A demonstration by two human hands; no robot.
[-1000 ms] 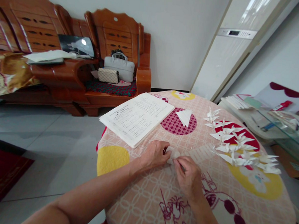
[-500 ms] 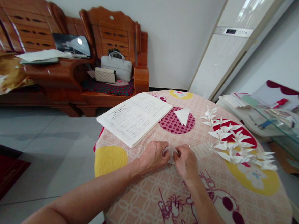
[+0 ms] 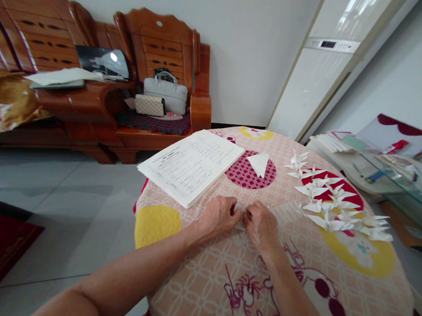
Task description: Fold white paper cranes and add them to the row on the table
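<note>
Both my hands rest close together on the patterned tablecloth (image 3: 203, 281). My left hand (image 3: 219, 216) and my right hand (image 3: 260, 226) are closed, pinching a small folded piece of white paper (image 3: 241, 219) between them; most of the paper is hidden by the fingers. A row of several finished white paper cranes (image 3: 331, 203) lies to the right of my right hand. A folded white paper triangle (image 3: 260, 163) lies further back on a red circle of the cloth. A stack of printed sheets (image 3: 192, 165) sits just beyond my left hand.
A wooden bench (image 3: 94, 84) with a grey handbag (image 3: 166, 93), a quilted purse and a laptop stands at the back left. A tall white floor air conditioner (image 3: 319, 74) is behind the table. A glass-topped stand with papers (image 3: 382, 168) is at the right.
My right hand has slid left toward my left hand, so the two now nearly touch and cover the paper almost fully. The view shifted slightly.
</note>
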